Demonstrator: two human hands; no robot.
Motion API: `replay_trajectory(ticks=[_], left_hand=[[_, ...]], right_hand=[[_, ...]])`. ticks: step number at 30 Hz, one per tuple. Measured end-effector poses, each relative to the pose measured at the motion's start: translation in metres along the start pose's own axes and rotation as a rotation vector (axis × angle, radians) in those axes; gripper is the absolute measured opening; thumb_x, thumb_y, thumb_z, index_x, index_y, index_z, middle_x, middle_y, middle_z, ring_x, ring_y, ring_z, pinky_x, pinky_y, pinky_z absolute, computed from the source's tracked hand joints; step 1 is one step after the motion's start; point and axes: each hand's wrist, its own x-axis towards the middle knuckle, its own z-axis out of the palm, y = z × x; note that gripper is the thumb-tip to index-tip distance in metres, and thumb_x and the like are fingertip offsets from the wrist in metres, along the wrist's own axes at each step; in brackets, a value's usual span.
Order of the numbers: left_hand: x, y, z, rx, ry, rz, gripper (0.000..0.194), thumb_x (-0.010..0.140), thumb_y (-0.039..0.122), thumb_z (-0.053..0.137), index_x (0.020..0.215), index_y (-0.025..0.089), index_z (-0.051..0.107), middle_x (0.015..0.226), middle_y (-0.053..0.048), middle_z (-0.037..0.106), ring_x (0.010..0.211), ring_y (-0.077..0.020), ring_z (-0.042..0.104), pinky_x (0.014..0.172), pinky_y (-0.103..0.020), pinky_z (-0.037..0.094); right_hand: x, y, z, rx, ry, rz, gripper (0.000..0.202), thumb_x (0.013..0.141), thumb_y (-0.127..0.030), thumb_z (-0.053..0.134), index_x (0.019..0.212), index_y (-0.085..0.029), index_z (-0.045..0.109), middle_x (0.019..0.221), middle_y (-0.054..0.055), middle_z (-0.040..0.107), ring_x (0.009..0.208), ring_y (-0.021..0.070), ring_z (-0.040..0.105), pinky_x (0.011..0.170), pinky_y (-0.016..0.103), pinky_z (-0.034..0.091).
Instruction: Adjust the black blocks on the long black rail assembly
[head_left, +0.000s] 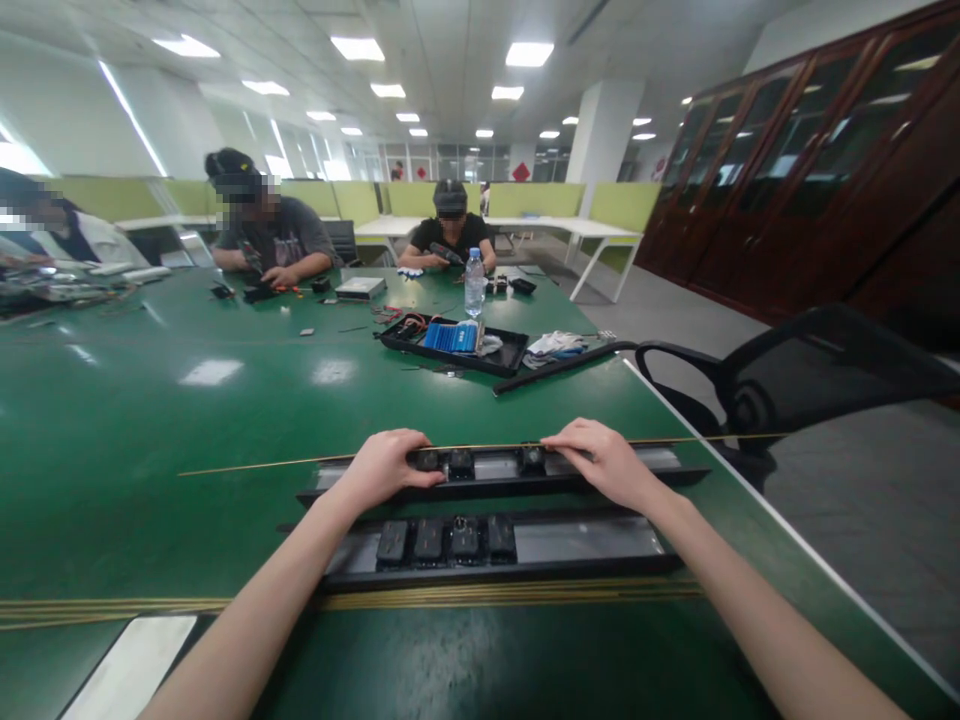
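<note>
Over the green counter, right hand pinches a thin golden rod; left hand curls at a black block, grip unclear.

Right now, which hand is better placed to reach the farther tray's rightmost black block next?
Probably the right hand: its fingertips are beside that rightmost block, while the left hand is by the leftmost block.

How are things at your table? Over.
Left hand at black block. Right hand pinching thin rod. Rod over far tray, right end past table; chair nearby.
</note>
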Motion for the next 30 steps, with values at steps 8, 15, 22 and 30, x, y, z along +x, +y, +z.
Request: replay_trajectory(ticks=[8, 15, 22, 30], left_hand=[[0.0001, -0.0026, 0.0026, -0.015, -0.003, 0.004, 0.035, 0.078, 0.054, 0.073, 0.09, 0.021, 0.07, 0.085, -0.003, 0.073, 0.079, -0.0202, 0.068, 0.069, -0.026, 0.045], [-0.0008, 0.0015, 0.0005, 0.025, -0.004, 0.005, 0.035, 0.079, 0.052, 0.073, 0.091, 0.02, 0.069, 0.088, -0.004, 0.072, 0.081, -0.0215, 0.068, 0.071, -0.028, 0.045], [0.0, 0.0016, 0.0001, 0.014, 0.0, 0.008, 0.035, 0.078, 0.052, 0.074, 0.089, 0.019, 0.069, 0.084, -0.003, 0.072, 0.078, -0.0205, 0.067, 0.068, -0.027, 0.044], [-0.0001, 0.0001, 0.0026, 0.004, -0.007, -0.001, 0.033, 0.078, 0.051, 0.074, 0.089, 0.02, 0.07, 0.082, -0.003, 0.072, 0.075, -0.02, 0.067, 0.066, -0.026, 0.043]], right_hand=[[0.0005, 0.0016, -0.0032, -0.004, -0.053, 0.004, 0.033, 0.095, -0.013, 0.051, 0.114, -0.026, 0.075, 0.104, 0.005, 0.077, 0.096, 0.0209, 0.068, 0.087, 0.037, 0.054], [0.0015, -0.0031, -0.0014, -0.003, -0.034, 0.004, 0.033, 0.095, -0.013, 0.051, 0.112, -0.025, 0.076, 0.103, 0.005, 0.077, 0.095, 0.0214, 0.069, 0.086, 0.038, 0.055], [0.0004, -0.0001, -0.0037, -0.052, -0.05, -0.017, 0.033, 0.094, -0.011, 0.051, 0.113, -0.025, 0.075, 0.104, 0.005, 0.078, 0.094, 0.0216, 0.069, 0.085, 0.038, 0.053], [-0.0015, -0.0004, 0.0025, -0.076, -0.005, -0.01, 0.031, 0.094, -0.012, 0.052, 0.11, -0.024, 0.076, 0.101, 0.005, 0.078, 0.09, 0.0215, 0.069, 0.082, 0.038, 0.052]])
